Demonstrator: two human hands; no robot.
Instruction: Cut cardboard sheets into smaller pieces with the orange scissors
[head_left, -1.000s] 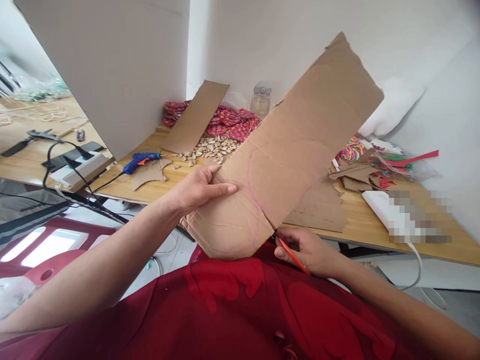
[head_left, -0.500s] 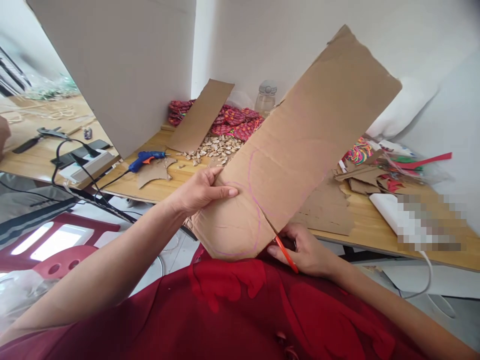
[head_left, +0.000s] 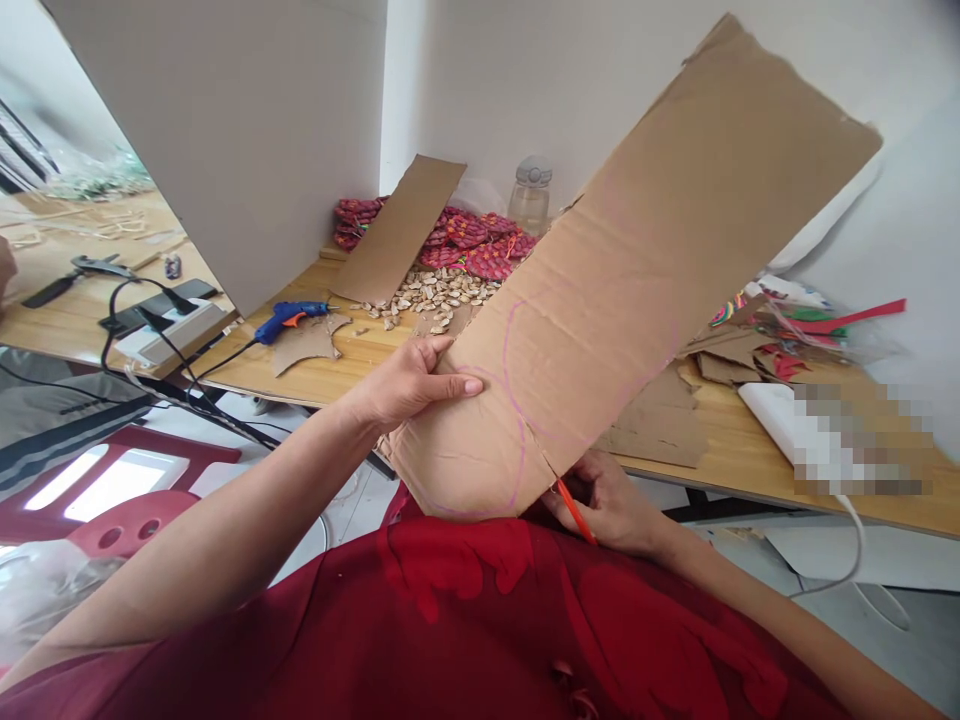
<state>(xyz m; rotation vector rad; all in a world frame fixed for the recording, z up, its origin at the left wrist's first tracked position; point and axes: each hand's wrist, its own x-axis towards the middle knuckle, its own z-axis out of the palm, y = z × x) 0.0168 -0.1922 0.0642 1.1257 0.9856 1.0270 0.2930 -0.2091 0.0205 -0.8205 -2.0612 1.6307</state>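
Observation:
A long piece of brown cardboard is held up in front of me, slanting toward the upper right, with purple curved lines drawn on it. My left hand pinches its left edge, thumb on top. At the lower edge, my right hand is closed on orange-handled scissors; their blades are mostly hidden by the cardboard. A slit runs from the scissors into the cardboard, up to the drawn lines where two curves come close together.
On the wooden table lie a blue glue gun, cardboard scraps, a heap of peanut-like shells, red net bags and a leaning cardboard strip. A bottle stands behind. A power strip with cables lies left.
The cardboard's far end has swung up and to the right. The slit looks narrower, pressed more closed around the scissors. Both hands stay in nearly the same place.

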